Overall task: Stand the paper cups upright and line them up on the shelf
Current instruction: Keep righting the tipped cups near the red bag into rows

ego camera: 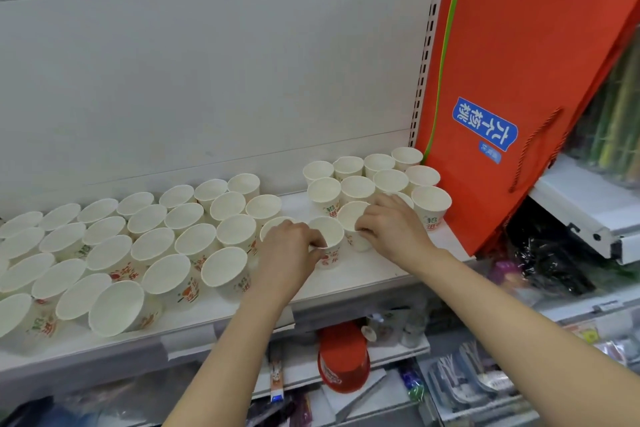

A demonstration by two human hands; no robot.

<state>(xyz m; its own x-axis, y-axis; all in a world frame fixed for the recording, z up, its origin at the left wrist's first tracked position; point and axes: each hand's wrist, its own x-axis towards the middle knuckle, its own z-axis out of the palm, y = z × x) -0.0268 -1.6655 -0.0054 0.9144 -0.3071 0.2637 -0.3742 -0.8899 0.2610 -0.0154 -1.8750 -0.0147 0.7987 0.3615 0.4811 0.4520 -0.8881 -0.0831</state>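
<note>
Several white paper cups with red and green print stand upright on a white shelf (363,274). A large group of cups (149,246) fills the left and middle. A tidy block of cups (374,177) stands in rows at the back right. My left hand (289,248) grips the rim of one upright cup (329,239) near the shelf's middle. My right hand (389,225) grips the neighbouring cup (351,217) at the front of the tidy block; its fingers hide part of another cup behind it.
A tall red paper bag (512,80) with a blue label leans against the shelf's right end, touching the rightmost cups. The grey back panel (207,62) rises behind the cups. Lower shelves hold a red cup stack (343,357) and packaged goods.
</note>
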